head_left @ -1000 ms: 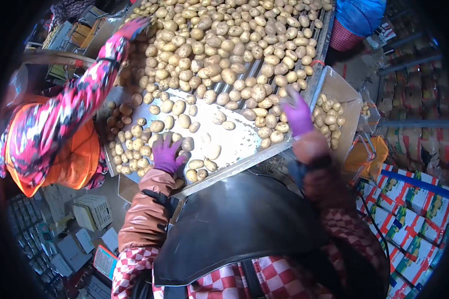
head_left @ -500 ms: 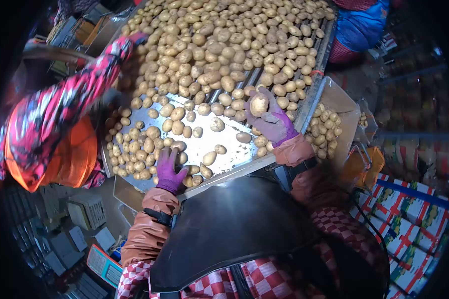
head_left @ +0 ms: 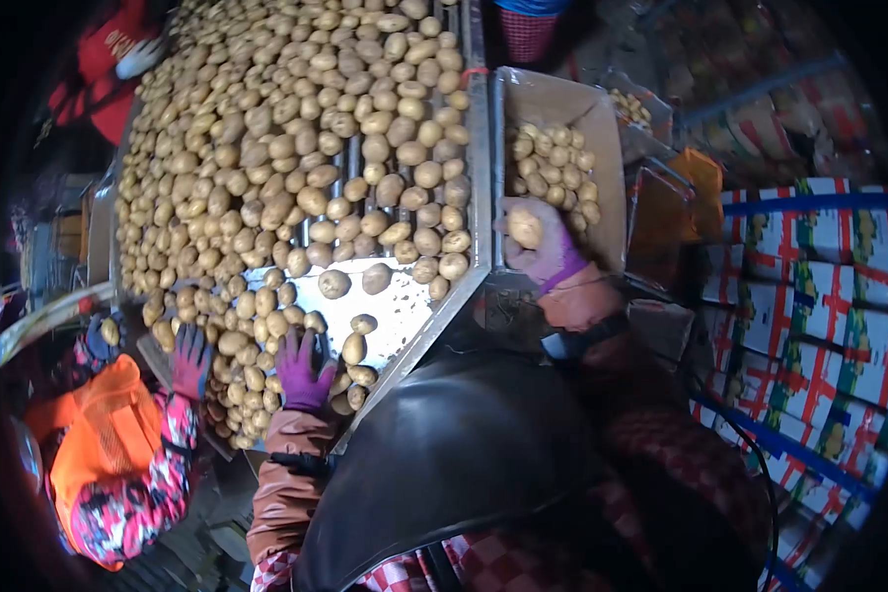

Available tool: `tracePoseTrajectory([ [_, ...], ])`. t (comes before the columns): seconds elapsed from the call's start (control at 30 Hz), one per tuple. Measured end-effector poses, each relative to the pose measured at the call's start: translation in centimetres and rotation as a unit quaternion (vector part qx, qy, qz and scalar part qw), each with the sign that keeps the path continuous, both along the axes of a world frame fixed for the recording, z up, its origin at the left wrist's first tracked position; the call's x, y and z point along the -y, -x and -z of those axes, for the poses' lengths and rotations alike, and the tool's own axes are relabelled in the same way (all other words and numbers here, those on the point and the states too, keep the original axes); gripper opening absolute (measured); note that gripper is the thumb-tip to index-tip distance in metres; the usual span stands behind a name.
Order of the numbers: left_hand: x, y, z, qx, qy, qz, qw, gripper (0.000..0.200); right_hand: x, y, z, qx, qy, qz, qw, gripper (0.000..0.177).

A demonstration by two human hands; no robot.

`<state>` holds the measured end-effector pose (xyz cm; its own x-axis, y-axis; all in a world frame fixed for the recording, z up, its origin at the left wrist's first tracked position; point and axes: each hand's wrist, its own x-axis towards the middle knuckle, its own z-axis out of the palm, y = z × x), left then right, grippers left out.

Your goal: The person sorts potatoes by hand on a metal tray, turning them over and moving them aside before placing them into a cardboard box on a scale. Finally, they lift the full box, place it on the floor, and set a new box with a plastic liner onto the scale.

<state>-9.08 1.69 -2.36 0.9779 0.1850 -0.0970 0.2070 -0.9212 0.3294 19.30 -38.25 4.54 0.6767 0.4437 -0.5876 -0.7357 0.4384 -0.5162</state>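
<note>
My right hand [head_left: 545, 247], in a purple glove, is closed around a potato [head_left: 524, 228] above the near end of a cardboard box [head_left: 609, 148] that has potatoes in it. My left hand [head_left: 304, 370], gloved in purple too, lies with fingers spread on several potatoes [head_left: 257, 326] at the lower end of the sorting table. Beneath them shows the table's bare metal plate [head_left: 390, 316]. Farther up, many potatoes cover the rollers [head_left: 340, 183].
A co-worker in an orange vest [head_left: 104, 434] stands at the left, one gloved hand [head_left: 189, 362] on the potatoes. The table's metal rim [head_left: 479, 148] separates it from the box. Stacked printed cartons [head_left: 809, 296] stand at the right, near an orange container [head_left: 696, 197].
My right hand has carried the potato from over the table across its rim to the box. My view has turned to the right. The co-worker's arm has drawn back toward the lower left.
</note>
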Motion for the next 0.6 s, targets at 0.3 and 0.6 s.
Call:
tracePoseTrajectory([
  [0.3,-0.6,-0.5,-0.4,0.003,-0.013,0.026,1.0,0.084,13.7,-8.9,0.9,0.361,0.284,0.17,0.872,0.035],
  [0.6,2.3,-0.6,-5.1,-0.04,0.051,-0.086,0.994,0.064,4.6,-10.2,4.7,0.106,-0.165,-0.009,0.981,0.045],
])
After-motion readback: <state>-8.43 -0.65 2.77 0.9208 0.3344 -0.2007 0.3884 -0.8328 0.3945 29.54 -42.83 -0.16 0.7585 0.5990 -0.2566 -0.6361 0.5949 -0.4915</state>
